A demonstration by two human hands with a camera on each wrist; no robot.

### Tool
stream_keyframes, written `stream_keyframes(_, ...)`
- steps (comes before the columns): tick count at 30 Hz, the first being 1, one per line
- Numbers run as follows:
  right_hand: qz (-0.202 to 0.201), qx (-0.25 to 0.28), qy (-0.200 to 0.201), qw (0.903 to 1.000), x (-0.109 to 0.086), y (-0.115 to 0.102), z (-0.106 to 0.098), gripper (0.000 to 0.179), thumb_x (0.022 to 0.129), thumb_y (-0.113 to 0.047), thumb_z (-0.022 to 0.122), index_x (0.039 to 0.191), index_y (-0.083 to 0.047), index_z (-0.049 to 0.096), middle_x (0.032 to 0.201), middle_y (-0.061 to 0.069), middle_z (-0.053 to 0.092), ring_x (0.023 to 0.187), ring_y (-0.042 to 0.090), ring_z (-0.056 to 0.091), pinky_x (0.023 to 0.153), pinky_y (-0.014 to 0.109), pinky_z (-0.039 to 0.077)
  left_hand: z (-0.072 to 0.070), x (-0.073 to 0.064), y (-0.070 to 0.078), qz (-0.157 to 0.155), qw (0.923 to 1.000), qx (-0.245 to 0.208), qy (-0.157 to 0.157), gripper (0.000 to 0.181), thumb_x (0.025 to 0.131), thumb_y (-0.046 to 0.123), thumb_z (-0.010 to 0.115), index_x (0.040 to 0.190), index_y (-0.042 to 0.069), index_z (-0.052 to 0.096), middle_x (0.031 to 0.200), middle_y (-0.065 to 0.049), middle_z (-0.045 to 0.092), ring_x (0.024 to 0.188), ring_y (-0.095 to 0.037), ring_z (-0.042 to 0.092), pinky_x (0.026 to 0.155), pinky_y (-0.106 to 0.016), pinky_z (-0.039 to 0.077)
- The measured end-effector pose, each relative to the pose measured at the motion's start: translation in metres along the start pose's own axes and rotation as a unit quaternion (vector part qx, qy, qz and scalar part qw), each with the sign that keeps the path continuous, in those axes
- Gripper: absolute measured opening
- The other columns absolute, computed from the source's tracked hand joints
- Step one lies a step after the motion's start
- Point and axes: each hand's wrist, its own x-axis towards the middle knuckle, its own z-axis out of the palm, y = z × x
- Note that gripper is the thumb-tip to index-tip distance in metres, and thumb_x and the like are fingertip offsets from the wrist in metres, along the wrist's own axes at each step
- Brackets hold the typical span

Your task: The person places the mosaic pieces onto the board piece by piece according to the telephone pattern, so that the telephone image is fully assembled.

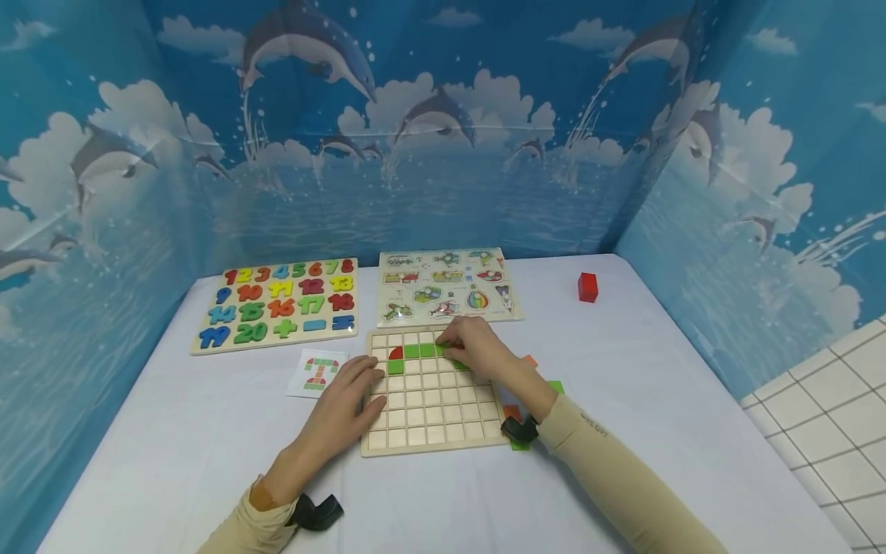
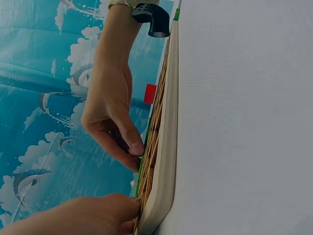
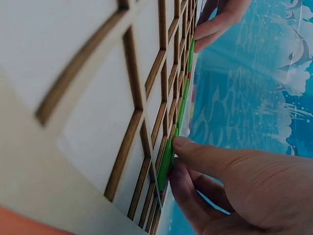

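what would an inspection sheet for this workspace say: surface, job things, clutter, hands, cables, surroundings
Surface: table under a white cover
Job's things: wooden grid board with a red piece and green squares in its upper rows; picture card to its left; loose orange pieces by its right edge
Clutter: number puzzle, vehicle puzzle, red block
Hands: left hand rests on the board's left edge; right hand has fingertips at the green squares, grip unclear
Cables: nothing seen
Surroundings: dolphin curtains; white tiles at right
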Motion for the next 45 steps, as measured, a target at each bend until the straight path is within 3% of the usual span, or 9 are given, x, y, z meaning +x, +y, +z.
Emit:
stream_keyframes(6, -0.020, 0.028, -0.024, 0.9991, -0.004, 0.000, -0.005, 0.028, 0.093, -0.004, 0.079, 0.121, -0.003, 0.078, 0.111, 0.011, 0.076, 0.090, 0.019, 0.073, 0.076, 0.028, 0.062, 0.002, -0.001, -0.003, 0.002, 1.0000, 0.000, -0.003, 0.036, 0.095, 0.018, 0.078, 0.128, 0.004, 0.069, 0.147, -0.018, 0.060, 0.145, -0.036, 0.050, 0.120, -0.056, 0.043)
stream_keyframes(10, -0.006, 0.052, -0.025, 0.9983, -0.015, -0.001, -0.017, 0.033, 0.094, -0.003, 0.077, 0.127, 0.000, 0.073, 0.114, 0.014, 0.075, 0.100, 0.025, 0.073, 0.085, 0.033, 0.064, 0.002, -0.001, -0.002, 0.001, 1.0000, 0.002, -0.004, 0.037, 0.095, 0.019, 0.078, 0.128, 0.004, 0.069, 0.147, -0.018, 0.060, 0.145, -0.036, 0.050, 0.120, -0.056, 0.043)
stream_keyframes(15, 0.007, 0.056, -0.015, 0.9983, -0.032, 0.010, -0.038, 0.028, 0.096, -0.006, 0.076, 0.123, -0.001, 0.075, 0.115, 0.013, 0.075, 0.100, 0.026, 0.072, 0.089, 0.042, 0.064, 0.001, 0.000, -0.002, -0.002, 1.0000, 0.006, -0.005, 0.036, 0.096, 0.019, 0.078, 0.128, 0.004, 0.069, 0.148, -0.017, 0.060, 0.145, -0.035, 0.049, 0.120, -0.055, 0.043)
stream_keyframes(19, 0.074, 0.043, -0.009, 0.9963, -0.053, 0.031, -0.050, 0.029, 0.095, -0.013, 0.079, 0.123, -0.007, 0.076, 0.113, 0.007, 0.075, 0.101, 0.023, 0.070, 0.092, 0.044, 0.064, 0.001, -0.001, -0.002, 0.003, 1.0000, 0.008, 0.001, 0.036, 0.095, 0.019, 0.078, 0.127, 0.004, 0.069, 0.147, -0.018, 0.060, 0.145, -0.035, 0.050, 0.119, -0.056, 0.043)
stream_keyframes(23, 0.153, 0.048, -0.001, 0.9871, -0.076, 0.050, -0.056, 0.033, 0.092, -0.018, 0.082, 0.124, -0.011, 0.076, 0.112, 0.005, 0.074, 0.104, 0.023, 0.067, 0.093, 0.044, 0.063, 0.001, -0.002, -0.002, 0.004, 0.9999, 0.010, 0.003, 0.037, 0.095, 0.018, 0.078, 0.127, 0.004, 0.069, 0.147, -0.018, 0.060, 0.144, -0.036, 0.050, 0.119, -0.056, 0.044)
stream_keyframes(27, 0.184, 0.043, -0.003, 0.9820, -0.092, 0.063, -0.057, 0.036, 0.089, -0.019, 0.086, 0.123, -0.012, 0.077, 0.114, 0.005, 0.073, 0.105, 0.023, 0.066, 0.093, 0.043, 0.063, 0.001, -0.002, -0.002, 0.005, 0.9999, 0.009, 0.002, 0.037, 0.095, 0.018, 0.078, 0.128, 0.004, 0.069, 0.147, -0.018, 0.060, 0.144, -0.036, 0.050, 0.119, -0.056, 0.044)
stream_keyframes(39, 0.208, 0.040, 0.030, 0.9768, -0.100, 0.070, -0.056, 0.030, 0.087, -0.018, 0.087, 0.114, -0.012, 0.076, 0.105, 0.004, 0.072, 0.097, 0.022, 0.063, 0.087, 0.037, 0.060, 0.001, 0.001, -0.001, 0.003, 1.0000, 0.003, 0.003, 0.036, 0.094, 0.017, 0.078, 0.127, 0.004, 0.070, 0.146, -0.018, 0.061, 0.143, -0.035, 0.051, 0.118, -0.056, 0.045)
stream_keyframes(45, 0.185, 0.034, 0.038, 0.9814, -0.097, 0.066, -0.050, 0.031, 0.083, -0.020, 0.090, 0.111, -0.015, 0.076, 0.100, -0.001, 0.071, 0.094, 0.020, 0.062, 0.082, 0.031, 0.058, 0.001, -0.001, 0.001, 0.001, 1.0000, 0.003, 0.003, 0.037, 0.095, 0.018, 0.079, 0.127, 0.003, 0.069, 0.146, -0.018, 0.061, 0.143, -0.036, 0.051, 0.118, -0.056, 0.045)
